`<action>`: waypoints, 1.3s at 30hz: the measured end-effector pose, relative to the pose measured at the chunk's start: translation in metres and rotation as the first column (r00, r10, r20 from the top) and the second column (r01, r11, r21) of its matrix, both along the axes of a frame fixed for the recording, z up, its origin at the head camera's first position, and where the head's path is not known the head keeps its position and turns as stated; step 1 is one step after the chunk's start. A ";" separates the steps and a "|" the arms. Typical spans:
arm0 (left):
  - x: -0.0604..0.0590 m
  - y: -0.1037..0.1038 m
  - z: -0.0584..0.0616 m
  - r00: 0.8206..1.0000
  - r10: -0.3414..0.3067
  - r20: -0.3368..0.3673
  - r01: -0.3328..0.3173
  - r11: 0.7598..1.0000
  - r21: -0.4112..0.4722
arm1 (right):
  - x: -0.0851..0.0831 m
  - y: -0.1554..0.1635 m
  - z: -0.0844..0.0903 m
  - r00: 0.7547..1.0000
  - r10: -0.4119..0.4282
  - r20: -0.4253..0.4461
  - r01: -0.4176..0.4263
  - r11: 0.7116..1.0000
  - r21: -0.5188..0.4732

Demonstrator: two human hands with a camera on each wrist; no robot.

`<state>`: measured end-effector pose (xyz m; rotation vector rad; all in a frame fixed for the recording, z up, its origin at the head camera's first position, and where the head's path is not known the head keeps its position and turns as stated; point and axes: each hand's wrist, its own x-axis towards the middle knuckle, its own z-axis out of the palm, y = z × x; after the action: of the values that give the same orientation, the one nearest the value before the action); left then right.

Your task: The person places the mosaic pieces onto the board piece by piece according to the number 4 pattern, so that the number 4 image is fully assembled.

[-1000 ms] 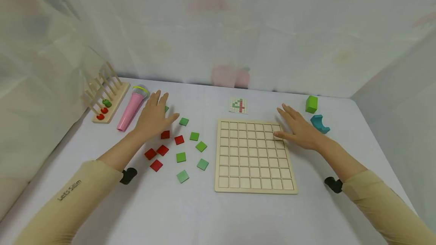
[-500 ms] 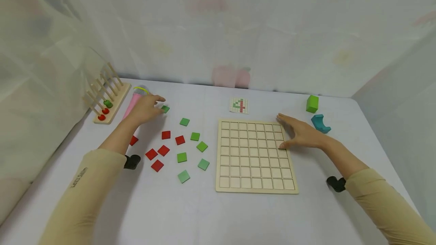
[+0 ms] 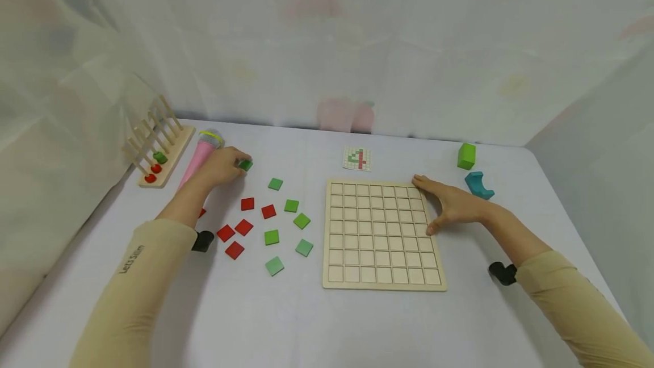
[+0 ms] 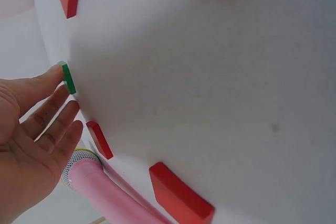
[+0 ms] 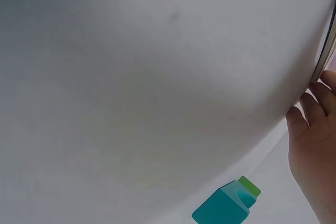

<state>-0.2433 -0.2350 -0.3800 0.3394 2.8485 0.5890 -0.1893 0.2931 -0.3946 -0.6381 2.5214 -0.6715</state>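
Note:
My left hand (image 3: 223, 166) pinches a dark green square tile (image 3: 246, 164) between thumb and fingertips. In the left wrist view, the thumb lies on this green tile (image 4: 68, 79), which is tilted up on edge. The right hand (image 3: 456, 203) rests at the right edge of a wooden grid board (image 3: 384, 287), its fingers at the far corner and its thumb lower along the side. The board's cells hold no tiles. Between the left hand and the board lie several loose red tiles (image 3: 244, 227) and green tiles (image 3: 272, 237).
A pink toy microphone (image 3: 198, 158) lies beside the left forearm, near a wooden peg stand (image 3: 174, 149) with red and green beads. Behind the board sits a small pattern card (image 3: 357, 159). A green block (image 3: 466, 156) and a teal curved block (image 3: 478, 185) stand at right.
The left hand swung toward the far green tile and took hold of it, lifting its edge. The right hand slid slightly down along the board's right edge, thumb and fingers spreading apart.

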 end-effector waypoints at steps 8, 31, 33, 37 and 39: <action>0.001 0.001 -0.004 0.999 0.039 -0.036 -0.040 0.998 -0.046 | -0.002 0.000 -0.002 1.000 0.017 0.017 -0.017 1.000 -0.002; 0.002 0.014 0.001 0.983 0.137 -0.124 -0.147 0.986 -0.079 | 0.000 0.002 -0.003 1.000 0.008 0.002 -0.008 1.000 0.017; 0.001 0.017 0.004 0.982 0.144 -0.125 -0.153 0.986 -0.069 | 0.000 0.002 -0.003 1.000 0.011 0.000 -0.011 1.000 0.016; -0.003 0.027 0.009 0.980 0.147 -0.135 -0.150 0.989 -0.009 | 0.000 0.002 -0.002 1.000 0.015 0.000 -0.015 1.000 0.016; -0.007 0.035 0.010 0.980 0.147 -0.133 -0.143 0.989 0.041 | 0.000 0.002 -0.002 1.000 0.018 -0.002 -0.018 1.000 0.020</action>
<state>-0.2503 -0.2000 -0.3695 0.1845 3.0170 0.6620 -0.1897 0.2948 -0.3964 -0.6544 2.5184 -0.6381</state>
